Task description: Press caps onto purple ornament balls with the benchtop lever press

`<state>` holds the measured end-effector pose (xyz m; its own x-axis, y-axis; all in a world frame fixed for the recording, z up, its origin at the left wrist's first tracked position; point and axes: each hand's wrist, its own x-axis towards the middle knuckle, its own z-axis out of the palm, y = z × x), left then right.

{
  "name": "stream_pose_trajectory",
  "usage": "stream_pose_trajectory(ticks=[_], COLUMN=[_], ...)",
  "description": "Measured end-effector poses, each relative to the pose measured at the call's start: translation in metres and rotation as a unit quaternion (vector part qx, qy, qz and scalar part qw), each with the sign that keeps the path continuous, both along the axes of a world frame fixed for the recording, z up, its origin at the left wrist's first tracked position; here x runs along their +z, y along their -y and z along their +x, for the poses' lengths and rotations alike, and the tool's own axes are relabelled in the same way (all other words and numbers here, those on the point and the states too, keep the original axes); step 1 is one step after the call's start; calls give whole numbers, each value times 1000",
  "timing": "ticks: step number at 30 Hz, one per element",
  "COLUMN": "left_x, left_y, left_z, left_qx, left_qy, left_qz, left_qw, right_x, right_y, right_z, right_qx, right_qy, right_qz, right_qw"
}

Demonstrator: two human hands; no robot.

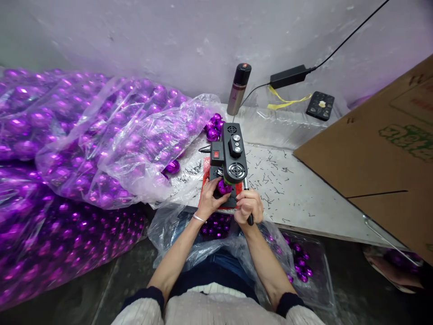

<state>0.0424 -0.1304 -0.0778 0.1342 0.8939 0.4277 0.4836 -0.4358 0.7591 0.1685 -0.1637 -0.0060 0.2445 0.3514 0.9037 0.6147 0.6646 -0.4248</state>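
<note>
A shiny purple ball ornament sits under the head of a small black press machine. My left hand holds this ball between thumb and fingers. My right hand is wrapped round the machine's lever handle, whose black end pokes out below the fist. Under the machine lies a red mat. A red switch shows on the machine's left side. Loose purple balls lie behind it, near the mouth of a clear bag.
Big clear bags of purple balls fill the left. A spray can, a power adapter and a dark square box are at the back. A cardboard box stands right. Black scraps litter the white table. More balls rest in my lap.
</note>
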Motion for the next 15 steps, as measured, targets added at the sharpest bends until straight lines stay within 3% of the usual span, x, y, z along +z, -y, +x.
stream_pose_trajectory(ticks=[11, 15], left_x=[-3, -2], left_y=[-5, -10], left_z=[0, -2], left_qx=[-13, -20], left_qy=[11, 8], left_qz=[42, 46], left_qw=[999, 999], right_x=[-15, -2], right_y=[-5, -3], right_z=[0, 0], right_qx=[25, 33], right_qy=[-3, 11], right_qz=[-6, -2], right_qw=[1000, 999])
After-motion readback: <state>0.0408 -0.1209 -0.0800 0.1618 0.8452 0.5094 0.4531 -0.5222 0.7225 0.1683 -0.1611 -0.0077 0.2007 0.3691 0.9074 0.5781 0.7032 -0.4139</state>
